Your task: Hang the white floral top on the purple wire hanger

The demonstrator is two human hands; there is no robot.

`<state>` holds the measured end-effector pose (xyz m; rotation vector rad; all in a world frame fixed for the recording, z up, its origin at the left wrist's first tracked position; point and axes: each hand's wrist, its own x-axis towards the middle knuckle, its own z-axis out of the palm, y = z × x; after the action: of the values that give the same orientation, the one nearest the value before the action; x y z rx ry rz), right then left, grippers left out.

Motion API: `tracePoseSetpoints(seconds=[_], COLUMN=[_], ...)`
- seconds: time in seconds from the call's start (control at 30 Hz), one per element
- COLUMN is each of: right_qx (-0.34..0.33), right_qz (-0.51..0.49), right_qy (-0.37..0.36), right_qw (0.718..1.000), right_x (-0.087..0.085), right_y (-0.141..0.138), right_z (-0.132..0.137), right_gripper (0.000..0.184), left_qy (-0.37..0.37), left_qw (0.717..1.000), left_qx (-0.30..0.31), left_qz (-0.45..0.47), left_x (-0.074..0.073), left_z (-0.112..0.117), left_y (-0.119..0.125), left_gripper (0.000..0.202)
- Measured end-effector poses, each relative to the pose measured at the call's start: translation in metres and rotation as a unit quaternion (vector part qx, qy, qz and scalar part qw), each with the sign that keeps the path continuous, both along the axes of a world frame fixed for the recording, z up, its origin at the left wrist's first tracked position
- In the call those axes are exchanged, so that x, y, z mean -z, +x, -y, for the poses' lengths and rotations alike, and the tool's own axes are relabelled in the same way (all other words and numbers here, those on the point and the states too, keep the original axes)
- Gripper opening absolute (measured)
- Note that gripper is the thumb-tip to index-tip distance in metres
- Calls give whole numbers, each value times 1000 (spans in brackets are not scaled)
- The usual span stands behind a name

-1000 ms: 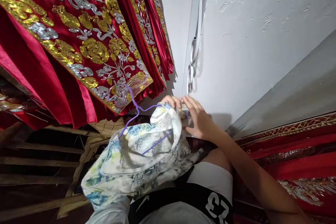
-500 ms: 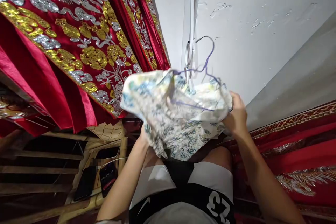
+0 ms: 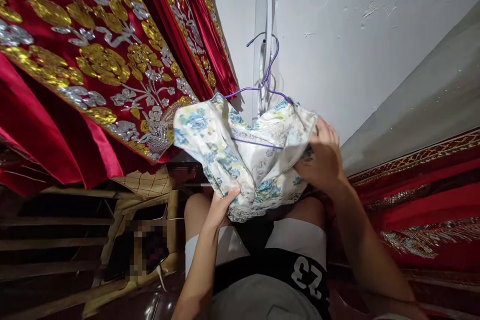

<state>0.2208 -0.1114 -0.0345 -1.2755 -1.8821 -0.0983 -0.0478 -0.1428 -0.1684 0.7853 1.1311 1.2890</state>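
Note:
A white top with blue and yellow flowers [image 3: 198, 125] hangs on a thin purple hanger [image 3: 243, 91] over my lap. The hanger's hook points up and its bottom bar shows through the open neckline. My left hand [image 3: 223, 205] pinches the top's lower edge, thumb on the front and fingers hidden behind the cloth. At the opposite side, my right hand [image 3: 322, 157] is bent around the sleeve edge, slightly blurred, with some fingertips behind the fabric.
Red cloth with gold and silver sequins [image 3: 105, 65] drapes at the left; more red trimmed cloth [image 3: 431, 210] lies at the right. A bamboo seat [image 3: 93, 305] at lower left bears dark, partly pixelated devices [image 3: 120, 260]. Ahead stands a white wall [image 3: 337, 20] with peeling paint.
The top and hanger have swung left and turned more squarely towards me. My left hand has come round to the front of the lower edge; my right hand has shifted slightly left.

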Motion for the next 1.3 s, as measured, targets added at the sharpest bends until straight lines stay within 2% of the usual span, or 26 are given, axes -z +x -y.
tracePoseSetpoints(seconds=[0.07, 0.13, 0.17, 0.2, 0.23, 0.27, 0.33, 0.4, 0.47, 0.53, 0.6, 0.63, 0.67, 0.7, 0.73, 0.8, 0.87, 0.93, 1.0, 1.1, 1.2, 1.27, 1.3], right_qx=[-95, -166, -155, -104, -56, -47, -58, -91, -104, -96, -84, -83, -87, -95, -104, -125, -141, -145, -131, -115, -146, -165, -172], right_qz=[-49, -141, -199, -269, -326, -353, -380, -377, -377, -407, -463, -487, -502, -507, -503, -472, -431, -419, -455, -524, -539, -532, -527], right_qy=[-38, -116, -155, -177, -194, -228, -286, -321, -327, -321, -318, -323, -333, -347, -364, -400, -434, -436, -385, -271, -218, -204, -204], right_qw=[994, 969, 955, 941, 924, 906, 878, 864, 860, 850, 823, 807, 793, 783, 777, 776, 778, 783, 792, 799, 800, 805, 807], right_x=[23, 53, 70, 87, 102, 115, 131, 134, 129, 123, 120, 119, 119, 119, 118, 112, 102, 86, 63, 19, -22, -36, -38], right_y=[-11, -28, -38, -48, -58, -66, -77, -80, -79, -76, -77, -78, -79, -81, -82, -83, -79, -71, -62, -52, -53, -59, -62], right_z=[18, 35, 42, 49, 54, 59, 63, 63, 62, 60, 60, 60, 61, 61, 62, 61, 56, 47, 31, 1, -22, -28, -28], right_gripper=[46, 33, 26, 18, 20, 25, 33, 37, 38, 39, 37, 36, 34, 33, 32, 30, 27, 24, 24, 24, 22, 23, 23], left_qy=[-14, -12, -9, -5, 1, 8, 24, 36, 43, 69, 149, 201, 252, 293, 319, 327, 312, 301, 308, 340, 359, 357, 355], left_qw=[1000, 1000, 999, 999, 999, 998, 997, 995, 994, 981, 924, 887, 858, 845, 848, 872, 891, 901, 895, 859, 808, 788, 786], left_qx=[14, 24, 32, 40, 49, 56, 66, 72, 25, -115, -289, -339, -348, -315, -249, -92, 4, 33, 55, 109, 158, 190, 203], left_qz=[11, 9, 7, 4, 0, -6, -27, -59, -92, -137, -201, -240, -281, -317, -343, -353, -329, -312, -318, -368, -440, -464, -463], left_x=[6, 11, 13, 14, 14, 13, 11, 10, 11, 17, 26, 30, 33, 35, 35, 32, 26, 21, 20, 29, 37, 33, 26], left_z=[7, 12, 13, 14, 15, 16, 18, 20, 22, 23, 23, 23, 23, 23, 23, 21, 18, 15, 12, 6, -7, -19, -26], left_y=[6, 13, 16, 19, 21, 23, 25, 27, 29, 31, 33, 35, 38, 41, 45, 54, 64, 71, 77, 78, 70, 62, 57], left_gripper=[86, 82, 79, 75, 71, 67, 62, 62, 65, 64, 59, 55, 51, 47, 40, 26, 15, 7, 13, 18, 19, 17, 14])
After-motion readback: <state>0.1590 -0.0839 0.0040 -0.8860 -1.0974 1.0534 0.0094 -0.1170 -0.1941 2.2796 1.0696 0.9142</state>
